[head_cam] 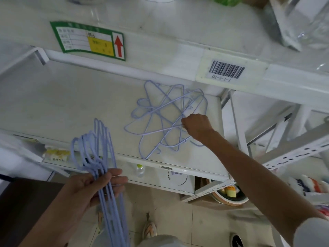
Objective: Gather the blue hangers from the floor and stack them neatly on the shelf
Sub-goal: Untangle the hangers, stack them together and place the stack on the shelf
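Blue wire hangers (165, 118) lie tangled on the shelf (71, 104); the right hand (196, 126) pinches one wire there, while the left hand (94, 188) grips an aligned bundle (105, 166) in front of the shelf edge. Better to lift each hanger slowly — hooks catch easily — and turn it to match the bundle.

This looks like a stockroom or warehouse. White slotted metal shelving (277, 163) carries a barcode tag (226, 70) marked D2-5-1-1 and a green location label (89, 41) with a red arrow, over a tiled floor (187, 220).
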Demonstrator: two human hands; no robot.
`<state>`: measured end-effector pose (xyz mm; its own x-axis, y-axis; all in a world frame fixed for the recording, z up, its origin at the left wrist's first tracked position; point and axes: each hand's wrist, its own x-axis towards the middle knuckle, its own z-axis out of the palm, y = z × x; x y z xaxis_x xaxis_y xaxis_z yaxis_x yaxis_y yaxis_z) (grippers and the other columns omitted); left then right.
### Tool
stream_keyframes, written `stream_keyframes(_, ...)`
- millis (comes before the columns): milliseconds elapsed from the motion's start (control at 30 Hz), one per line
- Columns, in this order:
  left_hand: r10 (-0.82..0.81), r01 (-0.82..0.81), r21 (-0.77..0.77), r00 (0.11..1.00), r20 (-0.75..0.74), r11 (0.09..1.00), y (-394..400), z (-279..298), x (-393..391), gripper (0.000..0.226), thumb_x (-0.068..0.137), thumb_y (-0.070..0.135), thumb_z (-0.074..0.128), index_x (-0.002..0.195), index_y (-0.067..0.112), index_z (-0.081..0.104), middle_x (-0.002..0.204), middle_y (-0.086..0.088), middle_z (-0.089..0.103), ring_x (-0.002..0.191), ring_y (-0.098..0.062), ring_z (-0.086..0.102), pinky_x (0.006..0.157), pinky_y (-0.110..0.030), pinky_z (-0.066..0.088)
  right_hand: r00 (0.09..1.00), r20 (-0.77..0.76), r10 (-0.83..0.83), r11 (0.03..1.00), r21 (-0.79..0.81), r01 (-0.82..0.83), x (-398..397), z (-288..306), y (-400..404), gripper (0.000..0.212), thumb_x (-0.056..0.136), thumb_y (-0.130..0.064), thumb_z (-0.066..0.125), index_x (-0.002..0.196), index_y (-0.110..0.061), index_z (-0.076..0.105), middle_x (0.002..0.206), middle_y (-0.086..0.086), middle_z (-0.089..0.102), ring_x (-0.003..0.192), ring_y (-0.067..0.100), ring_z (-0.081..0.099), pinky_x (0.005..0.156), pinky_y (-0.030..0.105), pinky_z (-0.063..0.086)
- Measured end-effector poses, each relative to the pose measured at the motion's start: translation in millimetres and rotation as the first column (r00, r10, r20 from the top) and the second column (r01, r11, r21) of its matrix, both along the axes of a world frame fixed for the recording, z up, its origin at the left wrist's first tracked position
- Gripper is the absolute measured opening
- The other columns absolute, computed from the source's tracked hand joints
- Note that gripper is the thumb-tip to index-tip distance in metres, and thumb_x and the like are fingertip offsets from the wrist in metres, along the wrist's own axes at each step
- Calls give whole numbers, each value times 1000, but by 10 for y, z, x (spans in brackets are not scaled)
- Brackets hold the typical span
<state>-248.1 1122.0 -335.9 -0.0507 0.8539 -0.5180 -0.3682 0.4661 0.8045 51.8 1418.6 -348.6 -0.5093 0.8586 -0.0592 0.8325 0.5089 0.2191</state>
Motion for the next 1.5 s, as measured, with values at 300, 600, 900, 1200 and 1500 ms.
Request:
stream_keyframes(300, -13, 36, 163, 989, -144, 986, -72, 214, 130, 34, 90, 39, 69, 116, 19, 78, 119, -15, 77, 111, -34, 74, 87, -30, 61, 830, -499, -248, 915, -401, 32, -493, 997, -973, 38, 98, -33, 59, 66, -20, 76, 70, -2, 75, 74, 20, 70, 72, 33, 55)
stream_keyframes(600, -1, 19, 129, 990, -139, 991, 171, 422, 420, 23, 96, 19, 65, 112, 12, 79, 110, -13, 80, 104, -29, 77, 78, -29, 63, 636, -588, -500, 638, -746, -190, -860, 1053, -1566, 38, 94, -12, 60, 64, -26, 80, 42, -2, 59, 36, 6, 50, 44, 16, 42)
stream_keyframes(900, 172, -167, 40, 960, -222, 985, 90, 104, 632, 15, 90, 8, 75, 87, 20, 83, 83, -10, 82, 78, -24, 80, 72, -31, 66, 719, -672, -176, 905, -397, -150, -984, 470, -2159, 45, 104, -41, 46, 66, -19, 56, 59, 4, 60, 58, 22, 59, 56, 39, 51)
stream_keyframes(1200, 200, -221, 69, 951, 238, 973, 277, 20, 585, 23, 100, 4, 60, 117, 0, 74, 115, -18, 78, 101, -26, 78, 76, -27, 63, 418, -367, -831, 227, -910, -348, -655, 288, -2913, 22, 103, -36, 59, 105, -15, 66, 88, 12, 79, 66, 24, 74, 73, 44, 63)
stream_keyframes(1500, -193, 185, 72, 805, 561, 980, 262, -41, 517, 49, 96, 32, 69, 141, 14, 62, 142, -17, 64, 119, -23, 70, 89, -28, 59, 383, -455, -804, 178, -798, -575, -556, 283, -3129, 40, 105, -37, 59, 115, 1, 61, 79, 11, 73, 59, 21, 72, 60, 29, 58)
